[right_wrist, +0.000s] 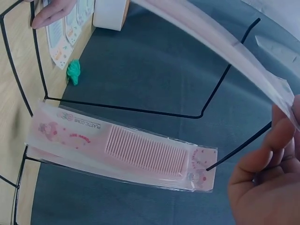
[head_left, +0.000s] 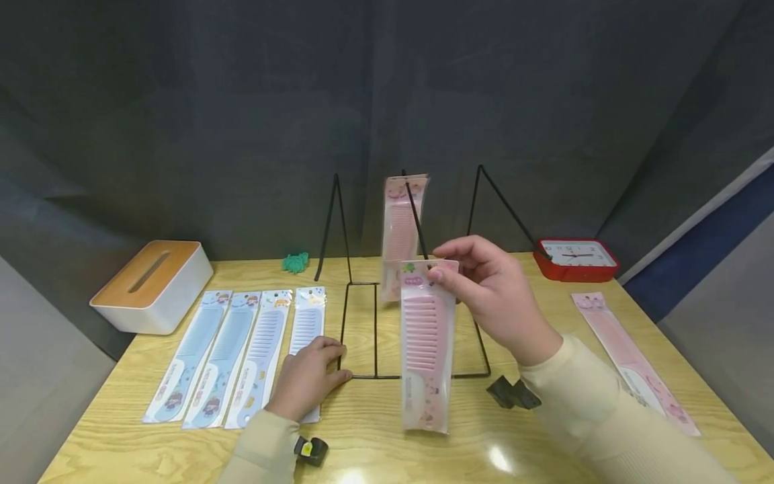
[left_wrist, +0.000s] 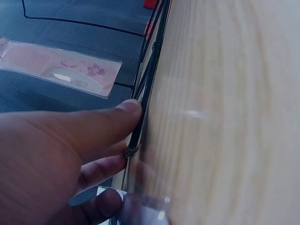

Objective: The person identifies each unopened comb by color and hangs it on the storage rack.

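My right hand (head_left: pixel 497 296) pinches the top corner of a packaged pink comb (head_left: pixel 428 349), which hangs upright at the front end of a black wire rack's (head_left: pixel 376 329) middle hook. Whether the hook passes through the package's hole, I cannot tell. Further back on that hook hang pink packaged combs (right_wrist: pixel 145 152), at least two by their overlapping edges. Low on the left, my left hand (head_left: pixel 311 376) holds the rack's base wire, thumb on one side and fingers on the other in the left wrist view. Beneath this hand lies a packaged blue comb (head_left: pixel 307 326), partly covered.
Several packaged blue combs (head_left: pixel 208 356) lie in a row at the left, near a white tissue box (head_left: pixel 148 306) with a wooden lid. One pink packaged comb (head_left: pixel 629 356) lies at the right, below a red clock (head_left: pixel 577 260). A green object (head_left: pixel 295 263) sits behind the rack.
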### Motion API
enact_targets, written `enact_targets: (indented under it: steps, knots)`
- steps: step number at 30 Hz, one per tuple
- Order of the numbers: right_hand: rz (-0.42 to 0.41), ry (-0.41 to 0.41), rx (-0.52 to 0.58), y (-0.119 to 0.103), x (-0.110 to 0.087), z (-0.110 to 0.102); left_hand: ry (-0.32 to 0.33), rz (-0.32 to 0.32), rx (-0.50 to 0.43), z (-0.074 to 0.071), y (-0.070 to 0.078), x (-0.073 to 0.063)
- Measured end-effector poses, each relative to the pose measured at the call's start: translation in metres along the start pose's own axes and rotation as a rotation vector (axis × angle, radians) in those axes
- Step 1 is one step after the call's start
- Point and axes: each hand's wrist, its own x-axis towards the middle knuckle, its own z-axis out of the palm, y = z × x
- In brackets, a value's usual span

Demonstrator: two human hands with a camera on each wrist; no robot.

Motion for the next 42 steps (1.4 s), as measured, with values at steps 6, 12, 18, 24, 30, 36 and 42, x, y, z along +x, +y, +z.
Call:
enact_targets:
  steps: [6,12,18,24,30,36,42]
  knots:
    - [0.004,0.008,-0.055,0.009,0.003,-0.001,0.003,0.0,-0.007,0.0,-0.001,-0.001]
    - [0.034,0.014,-0.033,0.023,0.011,-0.001,0.011,0.008,-0.003,0.001,-0.002,0.0]
    - [0.105,0.026,-0.003,0.034,0.029,0.0,0.008,0.005,-0.011,0.003,-0.003,0.001]
    - [0.162,0.069,0.002,0.041,0.052,0.002,-0.002,0.002,-0.002,0.003,-0.003,0.002]
    - [0.263,0.119,0.025,0.047,0.075,0.004,0.006,0.004,0.001,0.002,-0.003,0.002]
    - [0.347,0.148,0.033,0.052,0.097,0.005,-0.003,-0.007,-0.006,0.002,-0.002,0.001]
    - [0.406,0.173,0.043,0.057,0.114,0.006,-0.008,-0.018,-0.022,0.003,-0.001,0.001]
